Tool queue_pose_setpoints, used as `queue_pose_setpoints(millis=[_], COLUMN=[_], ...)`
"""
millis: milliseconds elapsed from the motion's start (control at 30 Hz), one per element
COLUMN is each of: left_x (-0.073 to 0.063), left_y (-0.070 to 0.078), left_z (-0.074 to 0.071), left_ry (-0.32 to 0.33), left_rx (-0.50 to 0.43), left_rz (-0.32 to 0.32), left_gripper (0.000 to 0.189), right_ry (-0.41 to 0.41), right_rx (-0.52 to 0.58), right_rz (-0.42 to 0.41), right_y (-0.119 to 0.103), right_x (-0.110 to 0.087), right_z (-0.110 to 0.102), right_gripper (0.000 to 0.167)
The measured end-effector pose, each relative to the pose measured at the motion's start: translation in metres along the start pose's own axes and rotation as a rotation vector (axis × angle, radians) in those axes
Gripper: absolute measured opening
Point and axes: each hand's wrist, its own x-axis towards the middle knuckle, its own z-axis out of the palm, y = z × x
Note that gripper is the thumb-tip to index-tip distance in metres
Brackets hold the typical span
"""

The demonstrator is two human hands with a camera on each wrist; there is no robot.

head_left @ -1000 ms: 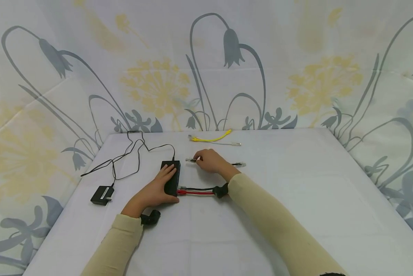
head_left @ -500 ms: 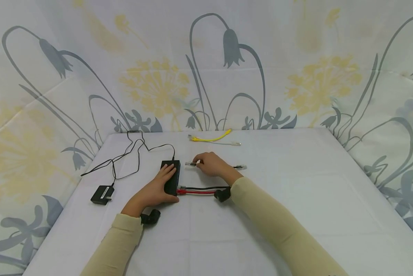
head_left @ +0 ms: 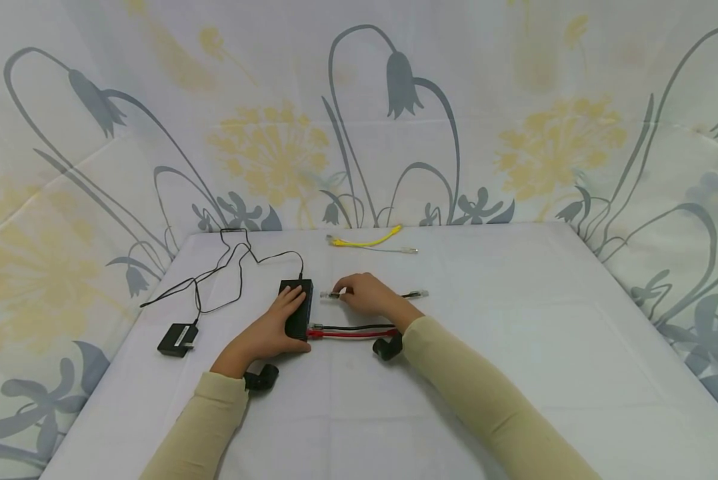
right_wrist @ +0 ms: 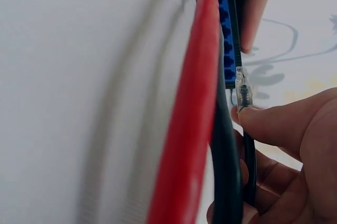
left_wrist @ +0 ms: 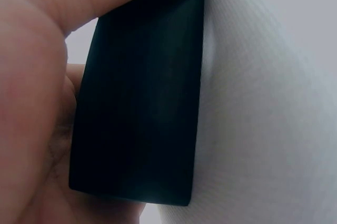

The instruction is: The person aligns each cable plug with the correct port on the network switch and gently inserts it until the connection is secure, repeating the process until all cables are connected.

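Observation:
My left hand [head_left: 269, 331] grips a black network switch [head_left: 299, 320] on the table, fingers across its top and thumb at the near end. The left wrist view shows the switch's dark side [left_wrist: 142, 97] between thumb and fingers. My right hand [head_left: 367, 295] pinches a short black Ethernet cable [right_wrist: 249, 155] just behind its clear plug [right_wrist: 243, 88]. That plug points toward the switch, close beside its row of blue ports [right_wrist: 227, 39] in the right wrist view. The cable's other plug [head_left: 417, 294] sticks out past the hand. A red cable [head_left: 353, 335] and another black cable [head_left: 353, 327] are plugged into the switch's near end.
A black power adapter [head_left: 177, 339] lies at the left, its thin cord [head_left: 241, 280] looping to the switch's far end. Toward the back lie a yellow cable [head_left: 367, 243] and a grey cable [head_left: 389, 251]. A floral cloth [head_left: 485, 133] hangs behind the white table.
My right hand has moved toward me with the black Ethernet cable, bringing its plug lower along the switch's side. The left hand and the switch have stayed in place.

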Motion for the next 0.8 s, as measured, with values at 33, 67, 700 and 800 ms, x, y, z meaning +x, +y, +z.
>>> queue_pose_setpoints(millis=[33, 67, 700, 800], left_x=[0.000, 0.000, -0.001, 0.000], left_y=[0.000, 0.000, -0.001, -0.001], left_z=[0.000, 0.000, 0.000, 0.000], left_ry=[0.000, 0.000, 0.003, 0.004], left_rx=[-0.002, -0.003, 0.006, 0.005], left_rz=[0.000, 0.001, 0.002, 0.004], left_gripper=[0.107, 0.107, 0.107, 0.108], right_ry=[-0.005, -0.008, -0.022, -0.023], right_rx=[0.004, 0.010, 0.053, 0.059], right_rz=[0.002, 0.006, -0.014, -0.018], right_y=[0.000, -0.001, -0.008, -0.009], right_x=[0.000, -0.001, -0.011, -0.013], right_z=[0.001, 0.001, 0.012, 0.014], right_gripper=[0.025, 0.025, 0.025, 0.025])
